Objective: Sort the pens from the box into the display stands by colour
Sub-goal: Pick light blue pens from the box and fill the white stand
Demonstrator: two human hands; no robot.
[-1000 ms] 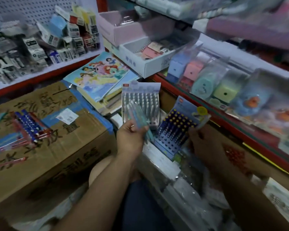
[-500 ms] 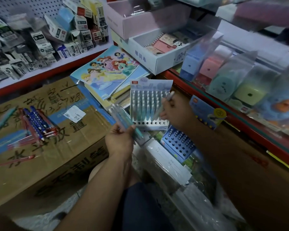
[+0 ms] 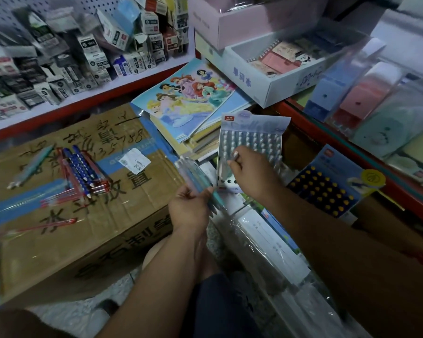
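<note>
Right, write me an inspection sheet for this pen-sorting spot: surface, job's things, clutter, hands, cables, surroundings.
Surface: cardboard box used as a worktop, with handwriting and a label on its lid.
Job's things: pale display stand with rows of pens and a few empty holes at the bottom; dark blue display stand with yellow-topped pens to its right; blue pens and red pens lying loose on the box.
Clutter: picture books stacked behind the stands; wrapped packs below the arms.
Hands: left hand grips a bundle of teal pens; right hand pinches a single pen over the pale stand.
Cables: nothing seen.
Surroundings: shelf of small boxes on the left; bagged goods on the right.
</note>
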